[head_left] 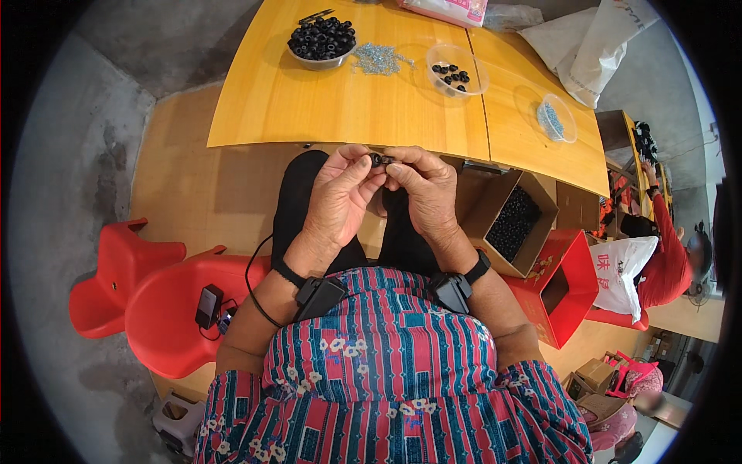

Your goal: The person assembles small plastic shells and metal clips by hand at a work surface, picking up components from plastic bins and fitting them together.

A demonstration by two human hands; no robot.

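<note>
Far left, a red plastic chair (166, 305) carries a small black device (209, 305) whose cable runs up toward the person's left wrist. Above it on the yellow wooden table (340, 100), a metal bowl (321, 42) is heaped with black ring-shaped parts, and just to its right lies a loose scatter of small silver screws (379, 58). Below the table's near edge, the left hand (336, 197) is curled nearly closed, thumb and forefinger pinched on the left side of a small black ring-shaped part (376, 160), dark, rounded and glossy, with something tiny and pale showing at its right side that is too small to make out. The part sits between the two sets of fingertips, held above the lap just below the table edge. The right hand (425, 193) meets it from the other side, fingers bent in tight, its tips pressed to the same part. Both wrists wear black strapped units. Further right on the table stand a clear plastic tub (457, 71) with a few black rings and a second clear tub (556, 118) with silvery pieces. Beside the right knee, an open cardboard box (510, 224) holds many black parts, with a red box (560, 286) just beyond it
</note>
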